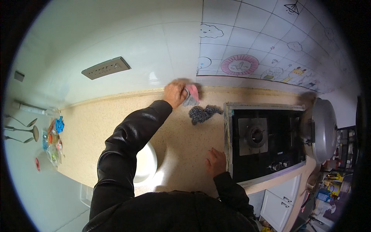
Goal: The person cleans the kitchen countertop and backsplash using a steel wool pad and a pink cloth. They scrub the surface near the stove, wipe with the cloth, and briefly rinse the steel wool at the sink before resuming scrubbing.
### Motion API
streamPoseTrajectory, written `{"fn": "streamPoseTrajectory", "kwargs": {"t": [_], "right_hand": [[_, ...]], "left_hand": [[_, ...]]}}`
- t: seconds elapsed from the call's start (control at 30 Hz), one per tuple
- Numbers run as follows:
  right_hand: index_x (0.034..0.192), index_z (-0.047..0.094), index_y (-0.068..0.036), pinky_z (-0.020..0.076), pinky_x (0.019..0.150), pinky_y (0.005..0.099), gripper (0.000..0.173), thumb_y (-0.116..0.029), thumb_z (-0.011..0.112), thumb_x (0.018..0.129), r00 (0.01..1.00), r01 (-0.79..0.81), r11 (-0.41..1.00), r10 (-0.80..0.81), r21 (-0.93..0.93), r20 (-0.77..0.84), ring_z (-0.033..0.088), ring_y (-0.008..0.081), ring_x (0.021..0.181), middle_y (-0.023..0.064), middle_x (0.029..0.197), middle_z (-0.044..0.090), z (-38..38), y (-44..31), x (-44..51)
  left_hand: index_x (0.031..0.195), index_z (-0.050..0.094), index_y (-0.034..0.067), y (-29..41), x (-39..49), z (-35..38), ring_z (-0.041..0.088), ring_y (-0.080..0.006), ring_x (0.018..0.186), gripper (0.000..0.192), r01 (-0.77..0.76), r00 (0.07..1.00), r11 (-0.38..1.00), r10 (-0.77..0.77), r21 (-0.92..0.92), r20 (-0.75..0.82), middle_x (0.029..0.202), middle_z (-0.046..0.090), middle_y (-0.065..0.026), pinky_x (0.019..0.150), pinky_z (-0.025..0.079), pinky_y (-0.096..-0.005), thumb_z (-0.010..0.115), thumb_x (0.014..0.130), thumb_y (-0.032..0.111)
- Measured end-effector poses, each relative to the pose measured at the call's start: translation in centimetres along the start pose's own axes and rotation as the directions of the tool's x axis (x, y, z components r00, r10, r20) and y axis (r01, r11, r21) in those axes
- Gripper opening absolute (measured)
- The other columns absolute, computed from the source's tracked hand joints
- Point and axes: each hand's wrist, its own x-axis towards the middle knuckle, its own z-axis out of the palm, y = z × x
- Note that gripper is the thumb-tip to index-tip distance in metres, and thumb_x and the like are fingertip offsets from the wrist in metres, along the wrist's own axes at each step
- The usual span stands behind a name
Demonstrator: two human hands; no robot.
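My left hand point(175, 92) is closed on a pink and grey cloth point(192, 95) at the back edge of the speckled beige countertop point(179, 139), against the wall. Just right of the cloth lies a dark steel wool scourer point(203, 114). My right hand point(216, 162) rests with spread fingers on the countertop near the front, beside the left edge of the black gas hob point(261, 145), and holds nothing. A white basin point(147, 163) stands near the front edge, partly hidden by my left sleeve.
A large lidded metal pot point(324, 130) stands at the hob's right side. Bags, jars and a blue item point(59, 124) sit at the counter's left end. A socket strip point(106, 68) is on the back wall. Utensils point(35, 133) hang at far left.
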Motion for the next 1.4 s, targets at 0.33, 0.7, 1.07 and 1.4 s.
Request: {"fn": "streamPoseTrajectory", "kwargs": {"t": [0.33, 0.7, 1.07, 1.4], "right_hand": [[0.111, 0.055, 0.001, 0.0392, 0.089, 0.0488, 0.039, -0.013, 0.063, 0.076, 0.999, -0.034, 0.999, 0.034, -0.006, 0.034, 0.054, 0.0344, 0.101, 0.0181, 0.111, 0.058, 1.1, 1.2, -0.8], [0.113, 0.055, 0.002, 0.0392, 0.091, 0.0473, 0.042, -0.012, 0.064, 0.074, 1.0, -0.029, 0.999, 0.028, 0.044, 0.01, 0.054, 0.0349, 0.103, 0.0194, 0.112, 0.057, 0.6, 1.2, -0.2], [0.106, 0.058, 0.001, 0.0421, 0.087, 0.0451, 0.037, -0.012, 0.066, 0.072, 1.0, -0.009, 0.999, 0.009, 0.039, -0.007, 0.057, 0.0339, 0.095, 0.0177, 0.105, 0.061, 2.0, 1.3, -0.3], [0.104, 0.059, 0.003, 0.0416, 0.09, 0.0471, 0.035, -0.013, 0.063, 0.073, 0.996, -0.025, 0.999, 0.021, 0.047, 0.081, 0.057, 0.0347, 0.098, 0.0199, 0.108, 0.06, 0.6, 0.1, 1.6]], "left_hand": [[0.1, 0.054, 0.007, -3.9, -0.9, 4.0, 0.06, -0.0247, 0.085, 0.026, -0.264, 0.955, 0.896, 0.192, 0.358, 0.226, 0.105, 0.051, -0.0092, 0.066, 0.052, -0.0364, 0.057, 0.075, 0.013], [0.1, 0.06, 0.003, -3.1, -1.6, 6.0, 0.055, -0.0273, 0.087, 0.028, -0.373, 0.917, 0.778, 0.225, 0.505, 0.331, 0.101, 0.049, -0.0123, 0.069, 0.048, -0.0372, 0.054, 0.076, 0.016], [0.109, 0.057, 0.002, -0.2, -1.3, 9.0, 0.054, -0.027, 0.089, 0.037, -0.584, 0.808, 0.727, 0.482, 0.36, 0.339, 0.106, 0.052, -0.0131, 0.065, 0.047, -0.0401, 0.054, 0.077, 0.019], [0.108, 0.055, -0.006, -5.3, -4.9, 8.4, 0.059, -0.0301, 0.075, 0.039, -0.452, 0.88, 0.744, 0.285, 0.491, 0.379, 0.095, 0.054, -0.0177, 0.055, 0.048, -0.0403, 0.054, 0.076, 0.016]]}}
